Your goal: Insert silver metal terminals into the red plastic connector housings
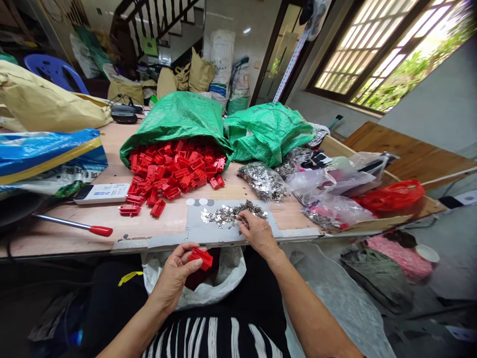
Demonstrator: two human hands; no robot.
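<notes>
My left hand point(174, 275) is raised above the table's front edge and holds a red plastic connector housing point(200, 258) between fingers and thumb. My right hand point(258, 234) rests on a grey metal sheet point(197, 226), its fingertips pinched on a small silver piece at the edge of a heap of silver metal pieces point(231, 214). Farther off, a heap of red plastic housings point(171, 169) spills from a green woven sack point(177, 119) onto the wooden table point(74, 243).
A red-handled screwdriver point(100, 230) and a white electronic device point(101, 194) lie left. Clear bags of silver pieces point(264, 181) and a red plastic bag point(391, 195) lie right. A white sack point(194, 293) sits below the table edge against my lap.
</notes>
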